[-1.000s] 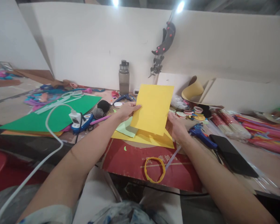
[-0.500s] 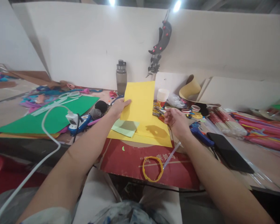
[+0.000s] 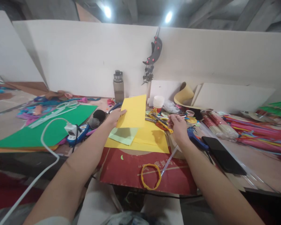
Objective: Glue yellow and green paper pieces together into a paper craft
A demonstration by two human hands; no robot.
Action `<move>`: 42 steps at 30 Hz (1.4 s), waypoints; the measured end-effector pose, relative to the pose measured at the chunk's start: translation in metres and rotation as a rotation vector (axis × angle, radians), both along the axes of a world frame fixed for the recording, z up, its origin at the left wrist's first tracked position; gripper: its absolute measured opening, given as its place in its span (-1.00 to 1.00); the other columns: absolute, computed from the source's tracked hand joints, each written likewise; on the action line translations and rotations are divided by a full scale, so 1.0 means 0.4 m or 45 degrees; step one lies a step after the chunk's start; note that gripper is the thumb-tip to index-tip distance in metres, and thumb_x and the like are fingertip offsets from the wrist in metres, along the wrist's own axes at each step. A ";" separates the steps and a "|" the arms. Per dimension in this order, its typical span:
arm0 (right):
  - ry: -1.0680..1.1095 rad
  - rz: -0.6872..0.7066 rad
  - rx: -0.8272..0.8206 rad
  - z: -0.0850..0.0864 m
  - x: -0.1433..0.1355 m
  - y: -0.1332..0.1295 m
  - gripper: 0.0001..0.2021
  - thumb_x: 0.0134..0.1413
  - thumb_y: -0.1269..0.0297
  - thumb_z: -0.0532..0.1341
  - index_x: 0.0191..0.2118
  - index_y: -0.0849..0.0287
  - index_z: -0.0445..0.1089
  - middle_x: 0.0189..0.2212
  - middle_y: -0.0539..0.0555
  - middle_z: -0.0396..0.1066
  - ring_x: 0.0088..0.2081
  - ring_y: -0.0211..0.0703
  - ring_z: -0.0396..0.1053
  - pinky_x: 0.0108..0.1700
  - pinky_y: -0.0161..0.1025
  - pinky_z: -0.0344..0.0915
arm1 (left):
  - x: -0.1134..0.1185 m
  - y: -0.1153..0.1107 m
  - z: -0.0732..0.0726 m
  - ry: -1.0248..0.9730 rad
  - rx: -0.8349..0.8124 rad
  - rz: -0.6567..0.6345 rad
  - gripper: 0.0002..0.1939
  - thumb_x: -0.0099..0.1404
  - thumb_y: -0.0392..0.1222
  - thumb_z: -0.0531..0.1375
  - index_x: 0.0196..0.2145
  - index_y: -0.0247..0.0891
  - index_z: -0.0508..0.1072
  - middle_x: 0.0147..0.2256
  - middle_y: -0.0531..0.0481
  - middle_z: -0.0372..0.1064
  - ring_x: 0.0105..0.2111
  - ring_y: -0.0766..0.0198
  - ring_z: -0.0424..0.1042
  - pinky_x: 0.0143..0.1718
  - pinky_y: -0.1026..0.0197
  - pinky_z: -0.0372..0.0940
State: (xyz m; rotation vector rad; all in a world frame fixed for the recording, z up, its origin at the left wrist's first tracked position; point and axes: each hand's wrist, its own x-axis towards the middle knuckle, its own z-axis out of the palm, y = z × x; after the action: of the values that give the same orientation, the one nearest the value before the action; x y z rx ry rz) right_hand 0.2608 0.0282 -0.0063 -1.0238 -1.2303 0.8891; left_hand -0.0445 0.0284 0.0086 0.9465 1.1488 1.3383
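My left hand [image 3: 115, 118] grips a yellow sheet [image 3: 133, 113] by its left edge, thumb on the front, and holds it raised above the table. Below it lie a pale green piece of paper [image 3: 124, 136] and a larger yellow sheet [image 3: 152, 140]. My right hand [image 3: 178, 127] hovers to the right, its fingers curled with the tips drawn together; whatever they pinch, if anything, is too small to make out. Beside its fingertips lie orange-handled scissors [image 3: 161, 125] among other tools. Nearer me, a yellow ring [image 3: 151, 177] joined to a clear stick [image 3: 168, 162] rests on red board.
A blue glue gun [image 3: 196, 139] and a black phone [image 3: 222, 154] lie right of my right hand. Pipe cleaners [image 3: 255, 132] fill the far right. On the left are green sheets [image 3: 49, 131] and a power strip [image 3: 77, 136] with a white cable. A bottle [image 3: 118, 87] stands behind.
The view has tilted up, so things sit lower in it. The raised yellow sheet has tipped back somewhat, still in my left hand. My right hand has shifted slightly away from the scissors.
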 end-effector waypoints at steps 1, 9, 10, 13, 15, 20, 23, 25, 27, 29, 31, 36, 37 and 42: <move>-0.148 -0.031 0.000 -0.003 0.002 0.005 -0.64 0.10 -0.10 0.11 -0.36 0.13 0.32 -0.55 -0.06 0.32 -0.58 -0.31 0.19 -0.52 -0.32 0.17 | -0.003 -0.002 -0.002 0.057 -0.039 -0.061 -0.86 0.24 -0.27 0.23 -0.22 -0.33 0.46 -0.37 -0.13 0.56 -0.44 0.14 0.55 -0.35 0.09 0.48; -1.276 -0.244 -0.040 -0.033 0.009 -0.001 -0.73 0.08 0.23 0.26 -0.10 0.21 0.43 -0.05 0.30 0.40 0.07 0.18 0.23 0.09 0.05 0.13 | -0.024 -0.022 0.004 0.740 -0.204 -0.196 -0.57 -0.02 -0.13 0.40 -0.17 -0.27 0.48 -0.24 -0.12 0.58 -0.32 0.07 0.57 -0.35 0.19 0.43; -1.500 -0.279 -0.065 -0.037 0.009 -0.004 -0.67 0.14 0.23 0.22 0.01 0.23 0.40 0.02 0.33 0.36 0.12 0.22 0.19 0.11 0.06 0.11 | -0.027 -0.024 0.007 0.855 -0.192 -0.216 -0.56 -0.04 -0.12 0.41 -0.17 -0.26 0.50 -0.24 -0.12 0.58 -0.30 0.06 0.57 -0.35 0.21 0.41; -1.796 -0.252 -0.068 -0.042 0.012 -0.002 -0.60 0.25 0.26 0.12 0.13 0.33 0.33 0.05 0.39 0.33 0.12 0.23 0.19 0.14 0.03 0.08 | -0.033 -0.029 0.017 1.142 -0.125 -0.279 -0.59 -0.05 -0.06 0.39 -0.23 -0.27 0.55 -0.28 -0.11 0.59 -0.30 0.08 0.56 -0.38 0.27 0.35; -1.804 -0.210 -0.043 -0.042 0.014 0.004 -0.63 0.25 0.34 0.09 0.11 0.39 0.35 0.02 0.41 0.35 0.10 0.21 0.22 0.16 0.00 0.06 | -0.034 -0.031 0.022 1.237 -0.126 -0.346 -0.62 -0.02 -0.02 0.35 -0.24 -0.27 0.57 -0.29 -0.11 0.59 -0.33 0.10 0.55 -0.41 0.27 0.32; -1.730 -0.170 -0.053 -0.032 0.013 0.014 -0.65 0.27 0.39 0.05 0.10 0.36 0.37 0.00 0.35 0.37 0.08 0.10 0.27 0.16 -0.10 0.09 | -0.034 -0.024 0.019 1.381 -0.192 -0.308 -0.65 0.06 -0.04 0.29 -0.23 -0.29 0.55 -0.32 -0.10 0.56 -0.35 0.14 0.52 -0.45 0.29 0.28; -1.674 -0.123 -0.031 -0.022 0.007 0.005 -0.64 0.30 0.37 0.04 0.13 0.32 0.34 0.03 0.28 0.38 0.11 0.01 0.27 0.17 -0.17 0.11 | -0.043 -0.017 0.013 1.456 -0.212 -0.124 -0.72 0.06 -0.07 0.30 -0.30 -0.29 0.53 -0.40 -0.07 0.51 -0.42 0.18 0.47 -0.50 0.29 0.22; -1.649 -0.085 -0.010 -0.015 0.001 -0.010 -0.67 0.29 0.35 0.05 0.10 0.28 0.36 0.03 0.25 0.38 0.10 -0.02 0.28 0.16 -0.19 0.14 | -0.052 -0.015 0.013 1.461 -0.189 -0.012 -0.77 0.08 -0.05 0.29 -0.38 -0.27 0.51 -0.45 -0.05 0.47 -0.46 0.21 0.43 -0.53 0.29 0.18; -1.638 -0.035 0.009 -0.011 -0.008 -0.028 -0.68 0.28 0.33 0.07 0.07 0.26 0.38 0.02 0.24 0.39 0.09 -0.02 0.29 0.14 -0.18 0.16 | -0.060 -0.017 0.020 1.340 -0.207 0.033 -0.81 0.12 -0.07 0.26 -0.44 -0.26 0.46 -0.49 -0.03 0.43 -0.51 0.23 0.41 -0.54 0.29 0.17; -1.644 0.013 0.011 -0.008 -0.018 -0.048 -0.68 0.27 0.33 0.07 0.06 0.28 0.38 0.01 0.27 0.40 0.09 0.01 0.29 0.13 -0.16 0.17 | -0.066 -0.022 0.032 1.184 -0.271 0.041 -0.84 0.14 -0.12 0.23 -0.49 -0.25 0.39 -0.54 0.00 0.39 -0.56 0.25 0.38 -0.57 0.29 0.17; -1.678 0.036 -0.015 -0.005 -0.028 -0.066 -0.67 0.26 0.33 0.07 0.06 0.32 0.39 -0.01 0.30 0.40 0.09 0.05 0.29 0.13 -0.12 0.17 | -0.070 -0.031 0.048 1.126 -0.327 0.011 -0.84 0.12 -0.16 0.24 -0.52 -0.24 0.35 -0.58 0.02 0.35 -0.60 0.26 0.35 -0.60 0.29 0.16; -1.846 0.033 -0.104 0.005 -0.052 -0.095 -0.65 0.25 0.33 0.07 0.09 0.34 0.37 -0.02 0.33 0.39 0.06 0.13 0.29 0.09 -0.09 0.17 | -0.093 -0.056 0.081 0.956 -0.415 -0.193 -0.82 0.08 -0.09 0.28 -0.42 -0.23 0.41 -0.52 0.03 0.43 -0.57 0.24 0.42 -0.58 0.29 0.24; -1.869 0.039 -0.116 0.007 -0.055 -0.098 -0.63 0.25 0.33 0.08 0.10 0.35 0.36 -0.01 0.33 0.39 0.06 0.13 0.28 0.09 -0.10 0.17 | -0.101 -0.059 0.084 0.938 -0.415 -0.196 -0.79 0.07 -0.07 0.30 -0.41 -0.23 0.41 -0.51 0.03 0.44 -0.56 0.23 0.43 -0.58 0.29 0.25; -1.926 0.123 -0.104 0.006 -0.056 -0.103 -0.64 0.22 0.36 0.10 0.10 0.34 0.34 0.01 0.34 0.36 0.08 0.12 0.25 0.07 -0.13 0.17 | -0.129 -0.050 0.079 0.754 -0.322 -0.101 -0.70 0.07 0.02 0.30 -0.38 -0.21 0.34 -0.50 0.04 0.44 -0.56 0.23 0.44 -0.55 0.27 0.30</move>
State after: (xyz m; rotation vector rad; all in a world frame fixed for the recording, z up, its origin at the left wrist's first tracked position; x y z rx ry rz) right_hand 0.2385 -0.0130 -0.0038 -1.7878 -2.4755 0.0664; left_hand -0.0962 0.0082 0.0402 1.2228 1.6610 0.8352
